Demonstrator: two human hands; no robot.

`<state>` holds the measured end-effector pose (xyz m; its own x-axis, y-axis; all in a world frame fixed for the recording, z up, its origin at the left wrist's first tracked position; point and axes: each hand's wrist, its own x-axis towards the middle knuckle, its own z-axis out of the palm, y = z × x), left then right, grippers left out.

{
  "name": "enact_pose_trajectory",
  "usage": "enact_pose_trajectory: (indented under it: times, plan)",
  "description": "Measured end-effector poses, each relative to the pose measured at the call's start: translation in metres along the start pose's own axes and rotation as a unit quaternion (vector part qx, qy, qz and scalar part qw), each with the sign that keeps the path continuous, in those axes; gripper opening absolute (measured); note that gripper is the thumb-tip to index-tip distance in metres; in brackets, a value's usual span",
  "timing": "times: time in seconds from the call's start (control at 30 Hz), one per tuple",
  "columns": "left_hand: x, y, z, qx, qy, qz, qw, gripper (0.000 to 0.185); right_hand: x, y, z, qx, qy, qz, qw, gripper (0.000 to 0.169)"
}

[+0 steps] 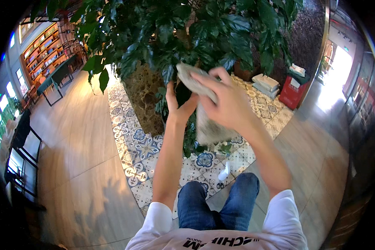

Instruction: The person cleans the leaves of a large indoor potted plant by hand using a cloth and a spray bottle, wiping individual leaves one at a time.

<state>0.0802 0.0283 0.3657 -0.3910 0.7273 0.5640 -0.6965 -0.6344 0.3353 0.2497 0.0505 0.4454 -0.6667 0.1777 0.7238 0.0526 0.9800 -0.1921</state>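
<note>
A large leafy green plant (206, 34) fills the top of the view, its dark leaves hanging over my hands. My right hand (226, 97) grips a greyish cloth (197, 81), part of which hangs below the hand, blurred. Just left of it, my left hand (179, 103) is raised among the lower leaves with thumb and fingers around a dark leaf (182, 93); the fingertips are partly hidden. Smaller green foliage shows behind and below the hands.
A brown marbled stone block (143, 100) stands left of my hands on patterned tiles (139, 147). A white bottle (224, 172) is on the tiles before my knees. White packages (265, 82) and a red bin (292, 92) are at the right; a dark-topped table (56, 75) and bookshelves (43, 50) are far left.
</note>
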Motion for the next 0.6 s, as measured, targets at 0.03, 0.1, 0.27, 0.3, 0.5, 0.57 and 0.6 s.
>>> enact_pose_trajectory:
  times: [0.03,0.1,0.27,0.3,0.5,0.57,0.6]
  plan:
    - [0.0,-0.001,0.018,0.131,0.12,0.039,0.983,0.059,0.007,0.001,0.007,-0.034,0.045,0.002,0.998,0.051]
    - [0.005,0.003,0.021,0.258,0.191,0.055,0.945,0.061,0.011,-0.002,0.028,-0.081,0.003,0.01,0.997,0.047]
    - [-0.002,-0.004,-0.003,-0.027,-0.029,-0.026,0.999,0.07,-0.041,0.008,0.047,0.029,-0.044,0.011,0.999,0.048]
    - [-0.003,-0.009,-0.015,-0.053,-0.092,-0.004,0.994,0.068,-0.054,0.012,0.044,0.081,-0.094,0.035,0.992,0.051]
    - [0.012,-0.017,-0.015,-0.009,-0.087,0.032,0.996,0.06,-0.077,0.054,-0.01,0.184,0.023,0.002,0.983,0.052]
    - [0.024,-0.024,-0.007,0.0,-0.006,0.001,1.0,0.063,-0.055,0.068,-0.034,0.121,0.096,0.033,0.987,0.051]
    - [0.03,-0.022,-0.017,0.033,-0.043,0.011,0.998,0.06,-0.039,0.076,-0.037,0.083,0.131,0.012,0.988,0.05]
